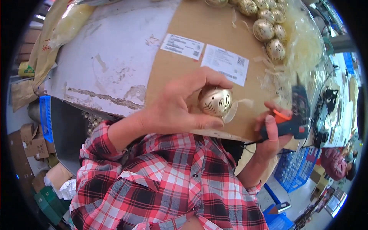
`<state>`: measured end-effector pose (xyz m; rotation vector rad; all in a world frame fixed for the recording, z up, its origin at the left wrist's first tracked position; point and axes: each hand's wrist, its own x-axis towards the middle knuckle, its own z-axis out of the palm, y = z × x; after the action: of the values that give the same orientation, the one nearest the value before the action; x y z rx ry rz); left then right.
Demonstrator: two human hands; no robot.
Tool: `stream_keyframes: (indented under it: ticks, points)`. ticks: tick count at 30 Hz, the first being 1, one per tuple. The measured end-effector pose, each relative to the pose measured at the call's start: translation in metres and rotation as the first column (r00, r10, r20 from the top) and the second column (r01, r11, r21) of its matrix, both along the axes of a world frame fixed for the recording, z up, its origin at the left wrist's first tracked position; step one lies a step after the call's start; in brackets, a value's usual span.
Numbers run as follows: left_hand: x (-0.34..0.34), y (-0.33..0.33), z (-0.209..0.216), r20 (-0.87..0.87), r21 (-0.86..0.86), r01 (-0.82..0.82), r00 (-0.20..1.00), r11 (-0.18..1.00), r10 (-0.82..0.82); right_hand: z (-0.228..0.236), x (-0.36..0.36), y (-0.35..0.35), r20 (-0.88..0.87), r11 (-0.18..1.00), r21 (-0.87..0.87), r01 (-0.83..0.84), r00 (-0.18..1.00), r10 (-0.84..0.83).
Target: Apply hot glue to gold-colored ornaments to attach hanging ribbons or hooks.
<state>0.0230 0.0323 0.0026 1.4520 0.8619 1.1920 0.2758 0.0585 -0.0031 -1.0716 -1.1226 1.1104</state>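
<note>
Between the thumb and fingers of my left hand (174, 101) is a shiny gold ball ornament (215, 102) with black markings, held above the cardboard. A pale translucent ribbon or strip (242, 104) sticks out from its right side. My right hand (270, 132) grips a dark teal glue gun (300, 105) with an orange trigger, its nozzle pointing away from me. The glue gun is to the right of the ball, apart from it. Part of my right hand's fingers is hidden behind the gun's handle.
A cardboard sheet (168, 73) with white labels (224, 63) covers part of the stained white table (115, 50). Several gold balls (263, 30) lie at the far right beside clear plastic (303, 42). Blue crates (293, 168) stand on the floor at right, near another person (335, 164).
</note>
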Motion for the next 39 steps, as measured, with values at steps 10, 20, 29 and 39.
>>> stream_keyframes:
  ticks: [10,20,29,39]
  points:
    - [0.009,-0.02,-0.01,-0.319,0.318,-0.295,0.861,0.901,0.395,-0.003,-0.031,-0.013,0.282,0.976,-0.067,-0.209,0.934,0.22]
    - [0.007,-0.023,-0.005,-0.355,0.265,-0.297,0.854,0.917,0.379,0.009,-0.05,0.001,0.557,0.967,-0.009,-0.253,0.802,0.215]
    - [0.0,-0.023,-0.023,-0.165,0.29,-0.332,0.906,0.898,0.389,0.026,-0.046,-0.003,0.082,0.929,-0.293,-0.225,0.962,0.259]
    - [-0.004,-0.02,-0.024,-0.079,0.282,-0.351,0.919,0.893,0.387,0.012,-0.054,-0.005,0.32,0.947,-0.119,-0.299,0.891,0.322]
